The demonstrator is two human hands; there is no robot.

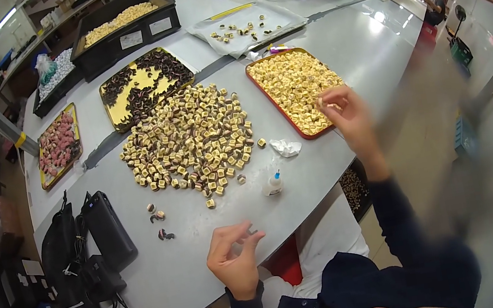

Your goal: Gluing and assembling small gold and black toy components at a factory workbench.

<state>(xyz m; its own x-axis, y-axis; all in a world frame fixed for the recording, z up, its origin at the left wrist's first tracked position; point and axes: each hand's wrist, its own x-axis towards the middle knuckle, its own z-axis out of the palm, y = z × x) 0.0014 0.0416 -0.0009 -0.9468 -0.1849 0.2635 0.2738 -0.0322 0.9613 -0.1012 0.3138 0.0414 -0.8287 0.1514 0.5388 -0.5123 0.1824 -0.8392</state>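
My right hand (348, 113) is over the near right edge of a red-rimmed tray (303, 133). Its thumb and fingers pinch a small cream piece (320, 102), like the many cream pieces (293, 83) that fill the tray. Low over the table's near edge, my left hand (233, 260) is half curled, thumb and forefinger apart, with nothing plain to see between them. Ahead of it lies a big heap of small cream-and-dark-brown blocks (191, 140). A small white bottle with a blue tip (273, 183) stands between the hands, near a crumpled white tissue (286, 148).
A yellow tray of dark curved pieces (144, 79) lies behind the heap, a tray of pink pieces (59, 144) to its left. Black bins (127, 40) stand farther back. A black power bank-like box with cables (107, 231) sits at the left edge. Other people work far off.
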